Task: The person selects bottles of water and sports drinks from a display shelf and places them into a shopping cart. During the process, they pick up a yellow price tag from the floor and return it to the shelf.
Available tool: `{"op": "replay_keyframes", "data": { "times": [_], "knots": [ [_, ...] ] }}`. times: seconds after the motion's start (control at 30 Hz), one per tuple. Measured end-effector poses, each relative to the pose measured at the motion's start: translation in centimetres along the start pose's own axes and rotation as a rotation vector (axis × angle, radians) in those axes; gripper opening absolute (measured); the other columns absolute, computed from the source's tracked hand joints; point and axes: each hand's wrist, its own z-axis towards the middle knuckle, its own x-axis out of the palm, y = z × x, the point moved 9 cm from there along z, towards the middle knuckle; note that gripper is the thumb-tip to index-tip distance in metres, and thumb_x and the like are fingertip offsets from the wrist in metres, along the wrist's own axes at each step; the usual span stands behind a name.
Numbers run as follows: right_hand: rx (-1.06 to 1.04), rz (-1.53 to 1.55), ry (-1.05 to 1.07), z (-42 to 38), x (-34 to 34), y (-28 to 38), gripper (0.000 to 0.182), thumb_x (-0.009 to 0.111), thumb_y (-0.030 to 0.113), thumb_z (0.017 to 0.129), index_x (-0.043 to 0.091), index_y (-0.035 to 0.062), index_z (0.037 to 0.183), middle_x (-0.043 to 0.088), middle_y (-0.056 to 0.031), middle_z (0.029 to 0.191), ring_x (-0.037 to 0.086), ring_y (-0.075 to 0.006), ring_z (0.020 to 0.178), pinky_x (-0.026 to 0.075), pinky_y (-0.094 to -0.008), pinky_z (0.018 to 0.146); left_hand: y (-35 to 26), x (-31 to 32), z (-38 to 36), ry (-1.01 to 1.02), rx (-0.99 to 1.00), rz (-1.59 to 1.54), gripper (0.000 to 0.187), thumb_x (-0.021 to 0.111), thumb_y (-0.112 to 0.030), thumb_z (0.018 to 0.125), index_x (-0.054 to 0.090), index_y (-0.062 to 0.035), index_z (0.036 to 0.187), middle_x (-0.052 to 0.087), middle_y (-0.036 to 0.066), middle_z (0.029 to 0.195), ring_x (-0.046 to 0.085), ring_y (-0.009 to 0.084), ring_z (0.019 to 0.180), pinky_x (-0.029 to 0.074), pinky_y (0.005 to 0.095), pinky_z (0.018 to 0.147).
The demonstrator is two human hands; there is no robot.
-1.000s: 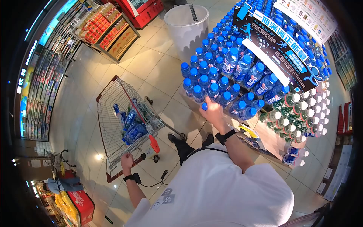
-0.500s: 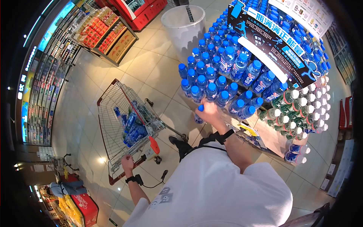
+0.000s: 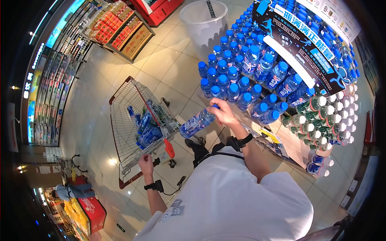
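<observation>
My right hand (image 3: pixel 223 113) grips a clear plastic drink bottle (image 3: pixel 197 123) by its blue-capped end. The bottle is tilted, its base pointing left towards the shopping cart (image 3: pixel 120 116). My left hand (image 3: pixel 146 164) is curled closed over the cart's handle (image 3: pixel 132 179); whether its fingers hold anything is hidden. Several similar blue-labelled bottles (image 3: pixel 149 134) lie in the cart's basket. Beyond my right hand stands a dense stack of blue-capped bottles (image 3: pixel 233 93).
A black promotional sign (image 3: pixel 297 44) leans over the stack. White-capped bottles (image 3: pixel 299 119) stand at its right. Behind is a large white bin (image 3: pixel 204 30). A snack shelf (image 3: pixel 128 42) and a red stand (image 3: pixel 92 213) are farther off. Another person (image 3: pixel 74 190) is at lower left.
My right hand has lifted the bottle away from the stack's edge and tilted it, swinging its base towards the cart. My left hand has shifted slightly along the handle. The view has turned a little.
</observation>
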Motion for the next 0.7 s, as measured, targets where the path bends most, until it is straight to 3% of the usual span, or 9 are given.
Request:
{"op": "replay_keyframes", "data": {
  "times": [0.1, 0.17, 0.23, 0.37, 0.47, 0.57, 0.6, 0.63, 0.7],
  "knots": [
    [0.024, 0.169, 0.018, -0.3, 0.5, 0.1, 0.019, 0.072, 0.022, 0.094, 0.059, 0.0082, 0.094, 0.052, -0.0017, 0.067, 0.045, -0.0113, 0.039, 0.036, -0.0315, 0.034, -4.5, 1.2, -1.5, 0.023, 0.065, -0.172, 0.023, 0.07, -0.013, 0.097, 0.07, 0.0005, 0.115, 0.073, 0.012, 0.104, 0.069, 0.024, 0.093, 0.055, 0.0385, 0.085],
    [0.004, 0.291, 0.075, -0.5, 1.0, 0.4, 0.019, 0.063, 0.029, 0.1, 0.058, 0.0105, 0.1, 0.049, 0.0019, 0.067, 0.037, -0.009, 0.037, 0.035, -0.0292, 0.035, -8.3, 1.5, -2.2, 0.041, 0.121, -0.264, 0.024, 0.069, -0.011, 0.098, 0.068, 0.0011, 0.119, 0.071, 0.011, 0.109, 0.068, 0.0231, 0.097, 0.055, 0.0371, 0.088],
    [0.021, 0.33, 0.083, -0.7, 1.3, 0.5, 0.02, 0.061, 0.031, 0.101, 0.058, 0.0111, 0.101, 0.047, 0.0022, 0.066, 0.034, -0.0091, 0.037, 0.035, -0.0286, 0.035, -13.6, 1.2, -3.4, 0.084, 0.321, -0.278, 0.029, 0.07, -0.01, 0.098, 0.064, 0.0007, 0.124, 0.065, 0.013, 0.123, 0.066, 0.0235, 0.104, 0.053, 0.0372, 0.093],
    [0.054, 0.424, 0.11, -0.8, 1.8, 0.3, 0.022, 0.058, 0.035, 0.102, 0.058, 0.013, 0.103, 0.044, 0.0025, 0.065, 0.029, -0.0086, 0.038, 0.033, -0.0275, 0.036, -22.3, 0.9, -5.0, 0.147, 0.506, -0.359, 0.037, 0.07, -0.009, 0.097, 0.06, -0.0018, 0.133, 0.061, 0.013, 0.129, 0.065, 0.0245, 0.111, 0.053, 0.0384, 0.097],
    [0.08, 0.463, 0.179, -1.0, 2.6, 0.3, 0.021, 0.06, 0.033, 0.098, 0.056, 0.0118, 0.099, 0.045, -0.0003, 0.066, 0.031, -0.01, 0.04, 0.034, -0.0302, 0.036, -26.3, 2.7, -6.1, 0.413, 0.423, -0.767, 0.054, 0.072, -0.015, 0.098, 0.051, -0.0009, 0.145, 0.058, 0.012, 0.139, 0.061, 0.0242, 0.124, 0.051, 0.041, 0.105],
    [0.097, 0.458, 0.23, -1.3, 3.3, 0.3, 0.02, 0.059, 0.032, 0.099, 0.056, 0.0114, 0.099, 0.045, -0.0004, 0.065, 0.032, -0.0108, 0.04, 0.034, -0.0305, 0.036, -27.6, 5.1, -5.5, 0.587, 0.502, -0.876, 0.052, 0.072, -0.017, 0.099, 0.052, 0.0017, 0.143, 0.06, 0.012, 0.139, 0.061, 0.0235, 0.124, 0.051, 0.0414, 0.107],
    [0.112, 0.443, 0.187, -1.5, 3.5, 0.4, 0.02, 0.058, 0.03, 0.1, 0.056, 0.0107, 0.099, 0.045, -0.0004, 0.064, 0.032, -0.0112, 0.04, 0.034, -0.0309, 0.036, -28.5, 5.1, -5.7, 0.555, 0.596, -0.748, 0.051, 0.073, -0.013, 0.097, 0.053, 0.0025, 0.141, 0.064, 0.013, 0.13, 0.066, 0.0216, 0.112, 0.059, 0.0377, 0.093],
    [0.108, 0.448, 0.18, -1.5, 3.5, 0.4, 0.02, 0.058, 0.03, 0.1, 0.056, 0.0107, 0.099, 0.045, -0.0004, 0.064, 0.032, -0.0112, 0.04, 0.034, -0.0309, 0.036, -29.0, 5.1, -6.0, 0.563, 0.601, -0.744, 0.051, 0.073, -0.013, 0.097, 0.053, 0.0025, 0.141, 0.064, 0.013, 0.13, 0.066, 0.0216, 0.112, 0.059, 0.0377, 0.093],
    [0.117, 0.435, 0.181, -1.6, 3.6, 0.3, 0.02, 0.057, 0.03, 0.101, 0.056, 0.0103, 0.099, 0.046, -0.0007, 0.064, 0.032, -0.0111, 0.039, 0.034, -0.0317, 0.036, -28.5, 6.7, -6.2, 0.693, 0.265, -0.924, 0.052, 0.078, -0.01, 0.094, 0.055, 0.0034, 0.139, 0.066, 0.014, 0.125, 0.07, 0.0179, 0.096, 0.062, 0.0316, 0.074]
  ]
}}
